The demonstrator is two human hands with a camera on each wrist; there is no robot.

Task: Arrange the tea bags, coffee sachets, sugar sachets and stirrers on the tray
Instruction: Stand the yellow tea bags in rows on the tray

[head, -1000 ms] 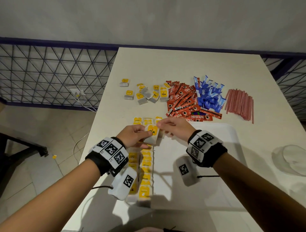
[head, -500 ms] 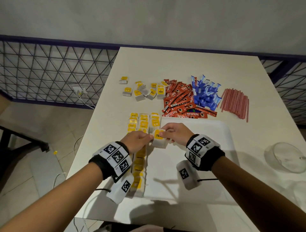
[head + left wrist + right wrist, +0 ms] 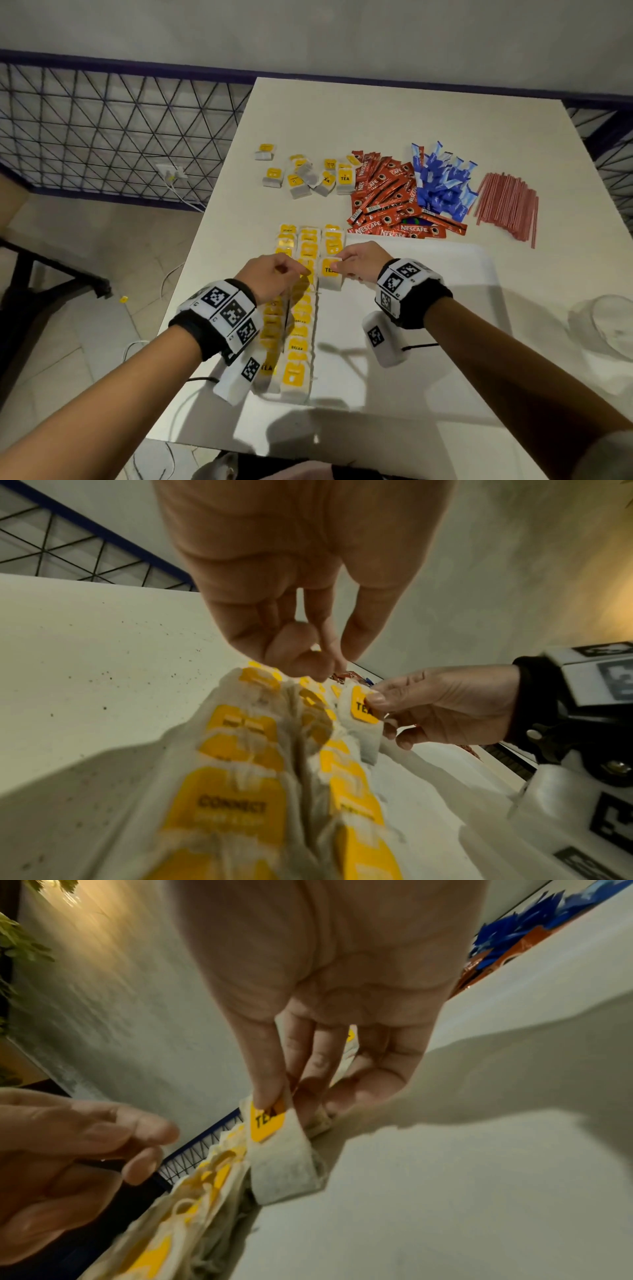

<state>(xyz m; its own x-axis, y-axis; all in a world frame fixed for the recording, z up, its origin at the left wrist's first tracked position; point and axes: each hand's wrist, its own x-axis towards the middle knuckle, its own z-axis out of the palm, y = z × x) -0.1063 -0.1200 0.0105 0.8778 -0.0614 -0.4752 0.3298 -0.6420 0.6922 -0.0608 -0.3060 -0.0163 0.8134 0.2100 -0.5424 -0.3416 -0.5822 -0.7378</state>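
My right hand [image 3: 359, 262] pinches a tea bag [image 3: 330, 274] at the third row's near end on the tray [image 3: 445, 308] (long axis along the rows); left hand [image 3: 274, 279], just beside, pinches its string, I think.

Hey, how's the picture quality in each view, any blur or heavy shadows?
Head view: sharp, with hard forearm shadows across the white plastic tray. Left wrist view: nearest yellow-tagged tea bags blurred. Right wrist view: left hand smeared, dark shadow on the tray.
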